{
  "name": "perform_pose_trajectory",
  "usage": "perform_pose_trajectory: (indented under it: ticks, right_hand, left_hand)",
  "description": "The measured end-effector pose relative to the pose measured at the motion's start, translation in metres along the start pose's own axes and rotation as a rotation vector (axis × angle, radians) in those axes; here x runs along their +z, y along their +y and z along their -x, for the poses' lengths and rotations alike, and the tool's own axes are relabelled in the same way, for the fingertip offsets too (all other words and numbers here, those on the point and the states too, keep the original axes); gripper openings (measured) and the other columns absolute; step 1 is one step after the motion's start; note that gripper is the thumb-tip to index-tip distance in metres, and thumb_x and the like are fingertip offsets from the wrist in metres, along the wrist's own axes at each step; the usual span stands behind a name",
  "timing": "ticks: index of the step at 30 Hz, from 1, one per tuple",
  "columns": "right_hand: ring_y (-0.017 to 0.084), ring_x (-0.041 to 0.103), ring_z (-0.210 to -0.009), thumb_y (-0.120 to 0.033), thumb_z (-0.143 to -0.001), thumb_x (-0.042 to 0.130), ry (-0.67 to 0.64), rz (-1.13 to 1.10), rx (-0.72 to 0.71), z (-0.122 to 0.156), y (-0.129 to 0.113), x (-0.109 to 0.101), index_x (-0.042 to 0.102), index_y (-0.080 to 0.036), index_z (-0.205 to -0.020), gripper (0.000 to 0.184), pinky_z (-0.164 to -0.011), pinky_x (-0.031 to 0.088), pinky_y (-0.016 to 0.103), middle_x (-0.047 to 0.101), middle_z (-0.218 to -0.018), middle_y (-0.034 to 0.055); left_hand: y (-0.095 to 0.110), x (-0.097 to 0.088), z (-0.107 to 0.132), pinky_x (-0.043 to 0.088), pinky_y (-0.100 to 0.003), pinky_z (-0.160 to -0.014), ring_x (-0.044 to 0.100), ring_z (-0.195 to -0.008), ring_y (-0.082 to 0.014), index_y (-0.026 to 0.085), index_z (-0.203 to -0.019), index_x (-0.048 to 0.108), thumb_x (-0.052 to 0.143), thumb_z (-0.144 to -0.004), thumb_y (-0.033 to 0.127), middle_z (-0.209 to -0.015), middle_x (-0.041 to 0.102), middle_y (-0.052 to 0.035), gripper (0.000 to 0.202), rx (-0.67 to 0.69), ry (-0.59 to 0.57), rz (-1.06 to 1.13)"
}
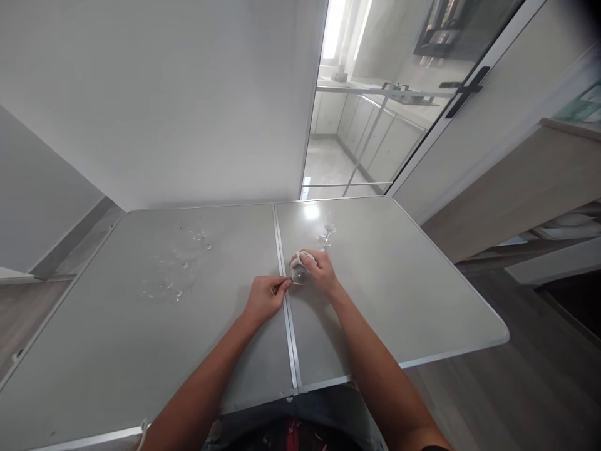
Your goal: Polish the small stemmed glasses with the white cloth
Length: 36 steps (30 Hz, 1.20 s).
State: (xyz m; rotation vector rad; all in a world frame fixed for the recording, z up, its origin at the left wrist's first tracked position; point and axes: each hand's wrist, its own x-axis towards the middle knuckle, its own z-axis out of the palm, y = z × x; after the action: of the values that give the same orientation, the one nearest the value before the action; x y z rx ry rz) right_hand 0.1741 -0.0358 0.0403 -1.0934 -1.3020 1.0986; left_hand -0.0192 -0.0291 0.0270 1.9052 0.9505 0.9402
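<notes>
Bare forearms (206, 376) converge on a clear glass (299, 277) beside the table seam (290, 338); the left hand (267, 297) pinches its edge, seemingly for steadiness, while the right hand (321, 269) holds white cloth (306, 259) to it.

No text, label, brand, number or sign can be read. Just past the near edge of the counter (399, 294), below the end of its middle seam, a red strip (292, 441) on dark clothing (340, 438) bears small pale marks; they are too blurred to tell whether they are letters.
</notes>
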Motion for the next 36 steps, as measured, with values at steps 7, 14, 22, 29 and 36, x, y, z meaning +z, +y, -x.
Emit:
perform_pose_trajectory:
  ticks: [7, 14, 22, 29, 36]
  right_hand:
    - [0.028, 0.066, -0.095, -0.067, -0.088, 0.043, 0.118, -0.735, 0.13, 0.002, 0.004, 0.028, 0.07, -0.019, -0.102, 0.056, -0.072, 0.054, 0.038, 0.071, -0.103, 0.0106]
    - [0.025, 0.066, -0.092, -0.063, -0.09, 0.043, 0.265, -0.829, 0.139, 0.004, 0.013, 0.042, 0.066, -0.025, -0.114, 0.05, -0.069, 0.056, 0.036, 0.071, -0.109, 0.0078]
    - [0.022, 0.063, -0.102, -0.055, -0.096, 0.051, 0.214, -0.368, -0.006, 0.013, 0.02, 0.073, 0.062, -0.024, -0.123, 0.043, -0.097, 0.049, 0.035, 0.068, -0.113, 0.0073]
    - [0.022, 0.061, -0.102, -0.052, -0.097, 0.054, 0.08, -0.071, -0.09, 0.013, 0.022, 0.067, 0.057, -0.022, -0.128, 0.044, -0.097, 0.046, 0.034, 0.067, -0.111, 0.0074]
    - [0.015, 0.056, -0.074, -0.055, -0.084, 0.072, 0.07, -0.409, 0.135, 0.011, 0.028, 0.072, 0.065, -0.019, -0.094, 0.038, -0.068, 0.047, 0.025, 0.066, -0.083, 0.0024]
  left_hand:
    - [-0.004, 0.006, -0.002, 0.032, -0.026, -0.055, 0.045, -0.055, -0.0131, 0.016, -0.057, 0.064, 0.062, -0.089, 0.052, -0.053, 0.052, -0.0007, 0.048, -0.21, 0.008, 0.332]
    - [-0.004, 0.027, 0.001, 0.041, -0.025, -0.064, 0.054, -0.068, -0.0149, 0.015, -0.063, 0.062, 0.062, -0.09, 0.053, -0.074, 0.065, -0.005, 0.046, -0.259, 0.028, 0.481]
    - [-0.018, 0.029, 0.0, 0.047, -0.025, -0.084, 0.06, -0.091, -0.0158, 0.021, -0.108, 0.059, 0.066, -0.088, 0.048, -0.103, 0.065, -0.003, 0.034, -0.279, 0.312, 0.55]
    - [-0.024, 0.024, 0.001, 0.047, -0.026, -0.085, 0.061, -0.095, -0.0154, 0.023, -0.116, 0.057, 0.068, -0.085, 0.042, -0.106, 0.066, -0.001, 0.038, -0.409, 0.281, 0.636]
    - [-0.016, 0.002, -0.008, 0.049, -0.025, -0.084, 0.062, -0.1, -0.0151, 0.023, -0.108, 0.053, 0.079, -0.075, 0.029, -0.113, 0.061, -0.0026, 0.042, -0.307, 0.312, 0.703]
